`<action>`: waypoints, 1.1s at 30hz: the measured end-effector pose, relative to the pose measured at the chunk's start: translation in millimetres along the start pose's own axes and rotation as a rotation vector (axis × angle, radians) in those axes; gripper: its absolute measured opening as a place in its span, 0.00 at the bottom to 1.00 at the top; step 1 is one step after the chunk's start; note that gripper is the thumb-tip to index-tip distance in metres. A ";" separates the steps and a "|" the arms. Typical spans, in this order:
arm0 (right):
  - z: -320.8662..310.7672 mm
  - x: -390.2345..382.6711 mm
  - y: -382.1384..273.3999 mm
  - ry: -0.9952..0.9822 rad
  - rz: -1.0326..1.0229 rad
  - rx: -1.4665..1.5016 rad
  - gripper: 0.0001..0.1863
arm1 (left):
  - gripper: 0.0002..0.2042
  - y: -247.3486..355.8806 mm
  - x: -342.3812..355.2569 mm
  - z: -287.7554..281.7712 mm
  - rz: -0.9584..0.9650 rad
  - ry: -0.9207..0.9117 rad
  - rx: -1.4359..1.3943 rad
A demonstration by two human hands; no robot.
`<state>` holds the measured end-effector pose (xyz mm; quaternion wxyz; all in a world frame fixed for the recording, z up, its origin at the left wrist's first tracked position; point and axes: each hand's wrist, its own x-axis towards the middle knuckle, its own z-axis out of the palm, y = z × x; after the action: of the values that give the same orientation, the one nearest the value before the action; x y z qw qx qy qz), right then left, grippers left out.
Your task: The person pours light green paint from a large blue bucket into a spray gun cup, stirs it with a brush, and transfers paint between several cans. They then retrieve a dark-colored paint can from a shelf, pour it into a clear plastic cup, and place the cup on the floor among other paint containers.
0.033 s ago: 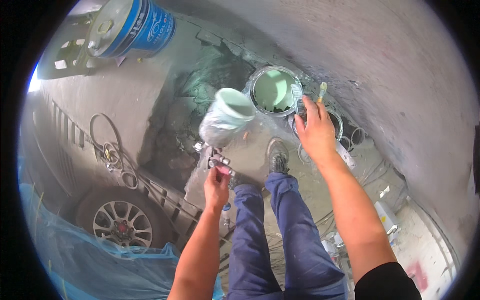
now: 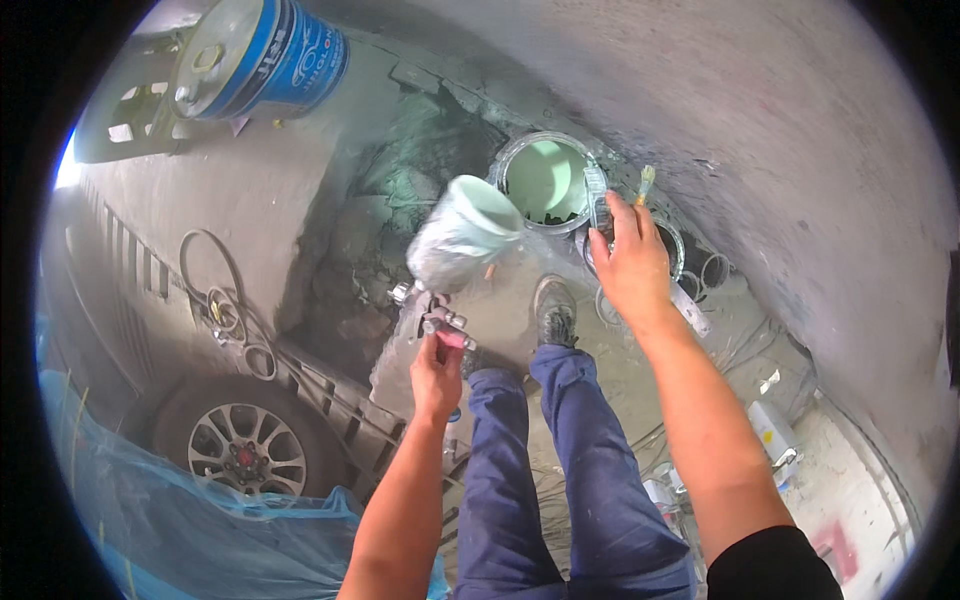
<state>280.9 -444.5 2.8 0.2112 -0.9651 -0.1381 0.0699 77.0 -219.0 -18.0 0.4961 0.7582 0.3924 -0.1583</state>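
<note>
**Spray gun (image 2: 445,325) low in the left hand (image 2: 437,375), cup leaning toward the bucket**

The left hand grips the gun by its reddish end, in front of the person's legs and left of the bucket (image 2: 553,228) of pale green liquid. Above the gun sits a pale, streaked cup (image 2: 455,240), open mouth up and tilted right; how full it is cannot be told. It overlaps the bucket's rim in view, but whether they touch is unclear.

The right hand (image 2: 637,262) has its fingers closed on a grey-blue, brush-like tool (image 2: 597,200) at the bucket's right edge. A thin paintbrush (image 2: 646,183) stands just beyond that hand.

For good work here, a steady left wrist matters most: the cup looks top-heavy above so small a grip, and more lean could spill whatever it holds. Bringing it nearer upright would be safer. The right hand would do best to move the tool slowly, well clear of the paintbrush, with drips falling inside the bucket and off the shoe (image 2: 556,310).
</note>
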 end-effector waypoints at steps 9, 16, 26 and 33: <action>-15.2 -12.4 -5.5 -0.025 0.127 0.096 0.30 | 0.18 32.1 -17.8 20.4 0.099 0.070 0.595; -12.5 -14.8 -5.8 -0.021 0.111 0.118 0.30 | 0.21 32.1 -21.9 19.5 0.086 0.046 0.619; -18.6 -3.9 -21.9 0.031 0.069 0.133 0.30 | 0.10 17.9 -18.2 14.5 0.131 0.157 0.471; -12.0 18.0 -20.1 -0.008 0.283 0.137 0.33 | 0.05 -5.2 -8.0 -27.2 0.049 0.058 0.213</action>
<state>295.6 -426.4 20.8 0.2640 -0.9580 0.0038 0.1119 63.9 -197.7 -3.8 0.4048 0.8202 0.3691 -0.1647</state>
